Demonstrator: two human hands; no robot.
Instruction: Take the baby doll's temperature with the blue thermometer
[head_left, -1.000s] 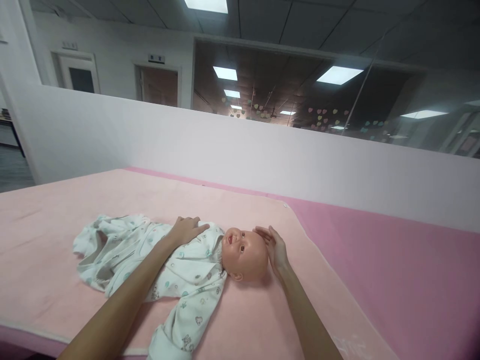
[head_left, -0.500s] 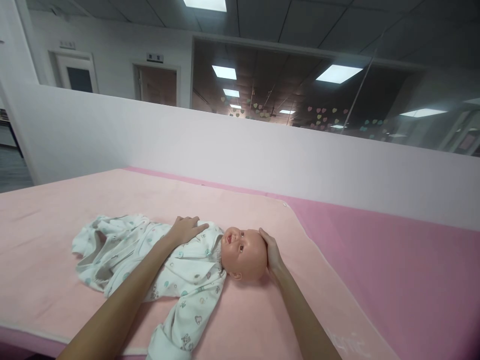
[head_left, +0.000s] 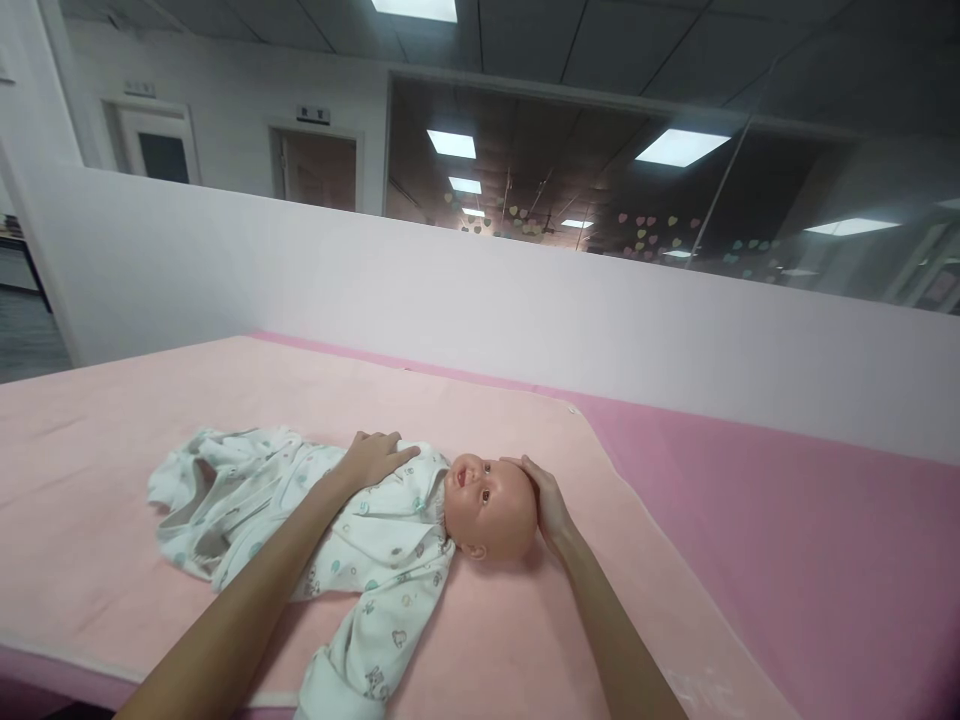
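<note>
A baby doll lies on its back on a pale pink blanket (head_left: pixel 112 420), its bare head (head_left: pixel 491 506) toward the right. It wears a white printed romper (head_left: pixel 375 545). My left hand (head_left: pixel 373 457) rests flat on the doll's chest, fingers stretched out. My right hand (head_left: pixel 546 500) cups the top of the doll's head, fingers curved against it.
The blanket covers a darker pink surface (head_left: pixel 787 560). A white partition wall (head_left: pixel 525 310) runs along the far side, with glass panes above it. The blanket's near edge (head_left: pixel 75 660) lies by my left forearm.
My right hand has come in from beside the head and now lies against its top. The left hand and the doll have stayed in place.
</note>
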